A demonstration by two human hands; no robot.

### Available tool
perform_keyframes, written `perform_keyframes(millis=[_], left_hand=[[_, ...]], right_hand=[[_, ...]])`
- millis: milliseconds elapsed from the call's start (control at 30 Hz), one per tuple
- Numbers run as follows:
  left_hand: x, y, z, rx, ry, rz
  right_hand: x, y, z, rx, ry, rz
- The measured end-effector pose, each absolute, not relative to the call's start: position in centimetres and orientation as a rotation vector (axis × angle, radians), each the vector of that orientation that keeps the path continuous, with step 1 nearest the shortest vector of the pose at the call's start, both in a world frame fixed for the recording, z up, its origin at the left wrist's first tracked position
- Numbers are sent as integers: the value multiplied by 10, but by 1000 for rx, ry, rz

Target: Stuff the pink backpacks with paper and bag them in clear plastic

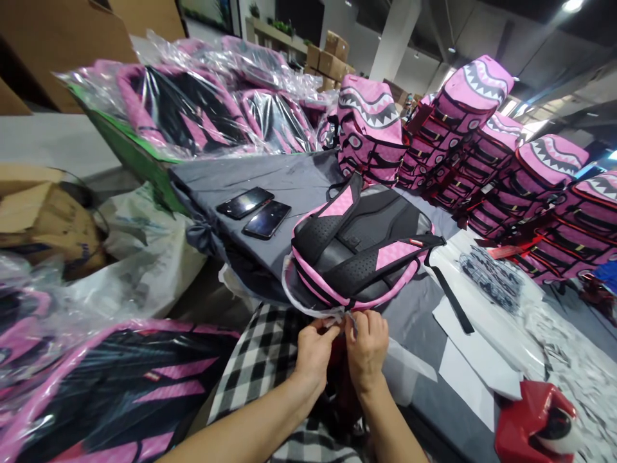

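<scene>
A pink and black backpack (pixel 369 222) lies on the cloth-covered table with its padded back and shoulder straps facing up. Thin white plastic film (pixel 288 283) runs along its near edge, down to my fingers. My left hand (pixel 313 350) is closed, pinching a bit of this film between thumb and fingers. Right beside it, my right hand (pixel 367 347) is also closed on the film, fingers curled and tips partly hidden. Both hands are just below the backpack's near rim, above my lap.
Two phones (pixel 267 219) lie left of the backpack. Pink shark-mouth backpacks (pixel 371 122) stand stacked behind. Bagged backpacks (pixel 183 109) fill a green-edged container at far left, with another (pixel 144 379) near my left. White sheets (pixel 475 360) and a red tape dispenser (pixel 535 421) are on the right.
</scene>
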State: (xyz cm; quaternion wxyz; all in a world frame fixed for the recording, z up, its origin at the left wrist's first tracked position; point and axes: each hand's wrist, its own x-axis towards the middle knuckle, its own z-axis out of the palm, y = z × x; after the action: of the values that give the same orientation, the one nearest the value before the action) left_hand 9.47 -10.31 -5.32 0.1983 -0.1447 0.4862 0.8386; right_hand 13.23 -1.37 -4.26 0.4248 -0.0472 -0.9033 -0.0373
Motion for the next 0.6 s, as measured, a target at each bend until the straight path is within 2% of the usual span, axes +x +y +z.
perform_keyframes(millis=[200, 433, 600], left_hand=[[96, -112, -38, -263, 1428, 2267], [98, -118, -20, -284, 1318, 2234], [102, -128, -31, -316, 1346, 2347]], right_hand=[[145, -12, -39, 87, -2417, -138], [149, -16, -35, 86, -2439, -135], [147, -13, -28, 47, -2424, 104]])
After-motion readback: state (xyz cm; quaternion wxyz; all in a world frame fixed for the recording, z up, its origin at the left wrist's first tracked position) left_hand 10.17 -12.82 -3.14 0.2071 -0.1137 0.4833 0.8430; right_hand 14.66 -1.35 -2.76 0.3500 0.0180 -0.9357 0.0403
